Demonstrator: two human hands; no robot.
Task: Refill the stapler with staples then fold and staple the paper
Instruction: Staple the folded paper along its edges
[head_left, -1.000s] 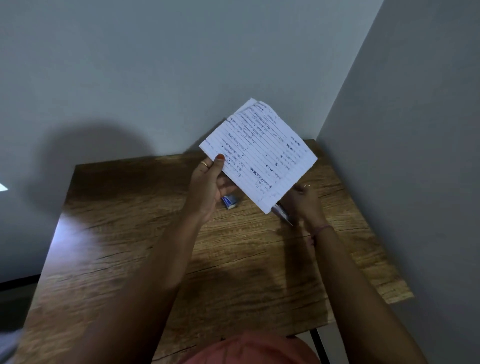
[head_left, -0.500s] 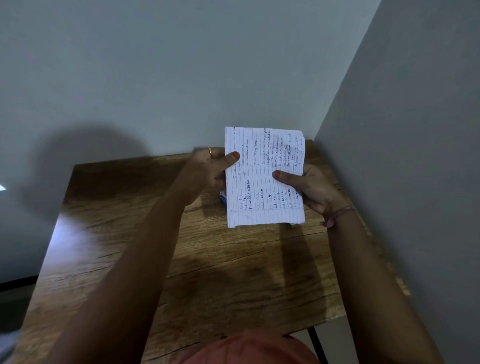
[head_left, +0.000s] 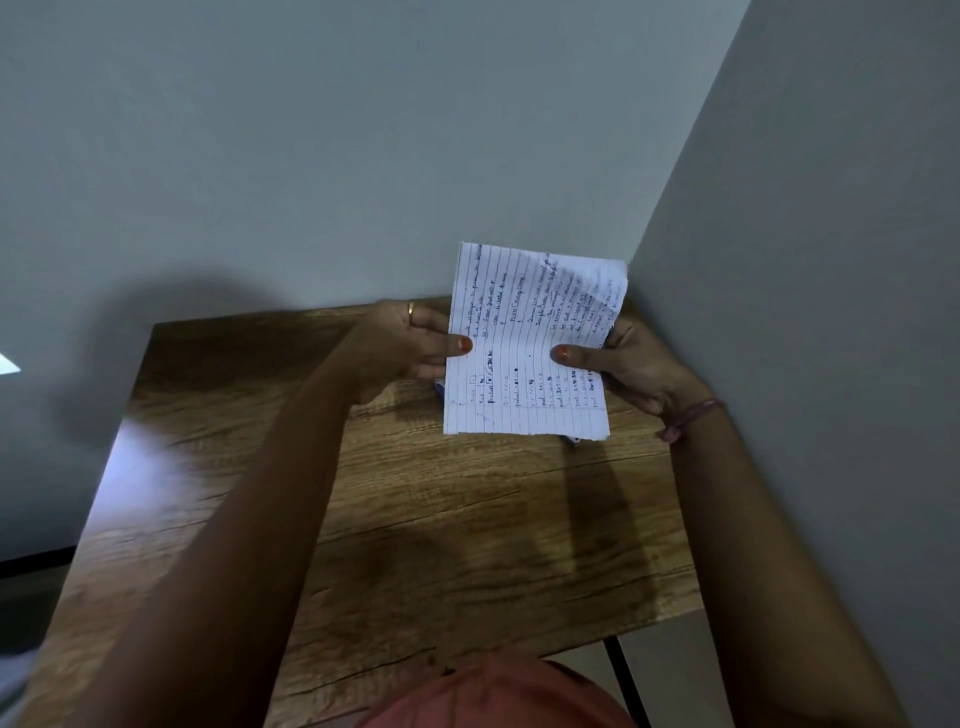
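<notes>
Paper (head_left: 524, 364): white, ruled, handwritten in blue ink, lines running lengthwise. Held upright above far right part of table (head_left: 415, 519), short edges top and bottom, top right corner blurred and slightly curled. Pinched at left edge by left hand (head_left: 410, 348), thumb on front face; pinched at right edge by right hand (head_left: 634, 364), thumb on front face.

Stapler: not identifiable. Small blue bits show on table just past paper's lower left edge (head_left: 440, 387) and lower right corner (head_left: 571, 439); too hidden to name.
</notes>
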